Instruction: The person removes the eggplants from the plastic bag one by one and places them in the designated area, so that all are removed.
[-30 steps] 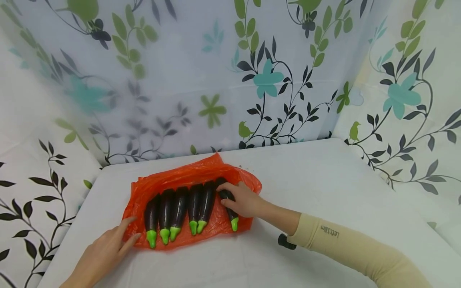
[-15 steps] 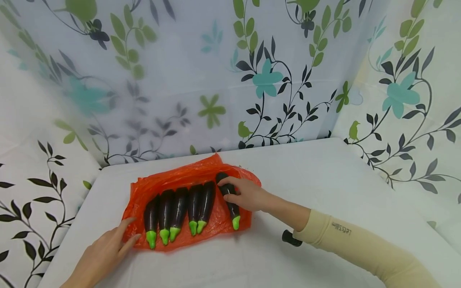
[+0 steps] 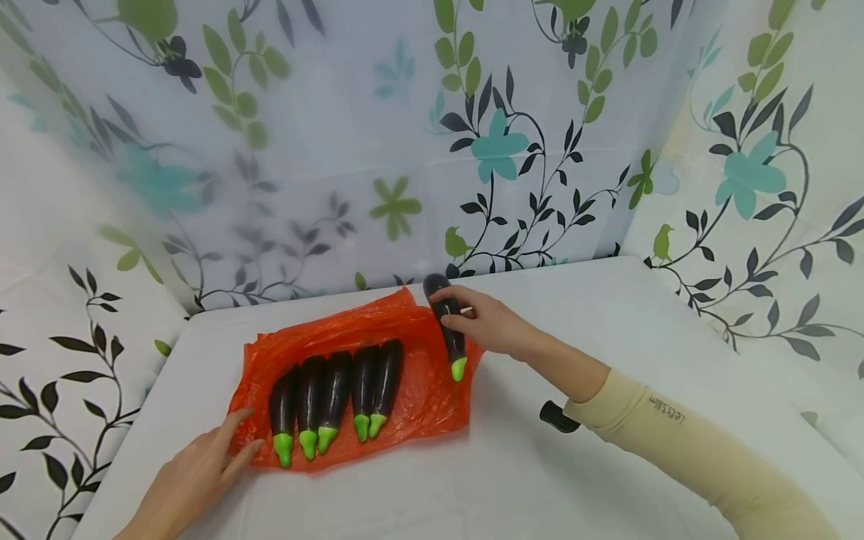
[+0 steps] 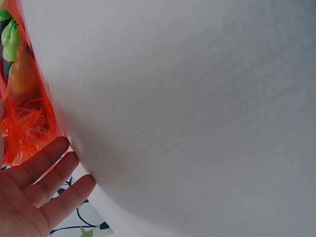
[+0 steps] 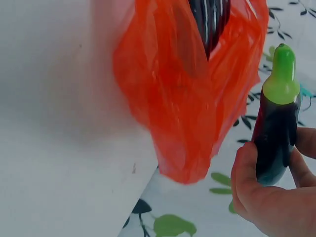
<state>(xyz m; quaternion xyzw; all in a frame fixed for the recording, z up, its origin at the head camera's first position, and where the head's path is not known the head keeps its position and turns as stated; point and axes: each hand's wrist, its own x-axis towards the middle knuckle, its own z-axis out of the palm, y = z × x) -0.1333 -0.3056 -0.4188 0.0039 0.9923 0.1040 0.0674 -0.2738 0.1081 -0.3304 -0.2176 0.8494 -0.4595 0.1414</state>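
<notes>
My right hand [image 3: 496, 324] holds a dark purple eggplant [image 3: 454, 343] with a bright green stem end, above the right end of an open red plastic bag [image 3: 427, 409]. In the right wrist view, thumb and fingers grip the dark body of this eggplant [image 5: 274, 123], with its green end uppermost there. Several similar eggplants [image 3: 336, 390] lie side by side in the bag, green ends toward me. My left hand [image 3: 192, 472] rests at the bag's left edge, its fingertips on the plastic. Extended fingers of the left hand [image 4: 34, 197] show in the left wrist view.
The bag lies on a white-covered table [image 3: 574, 315]. A black cylindrical object [image 3: 559, 417] shows just beside the right forearm, partly hidden by the sleeve. Patterned curtains [image 3: 324, 150] with leaves and flowers stand behind the table and on both sides.
My right hand has lifted the rightmost eggplant out of the row, moving it up, away and slightly right over the bag. The left hand and the other eggplants stay in place.
</notes>
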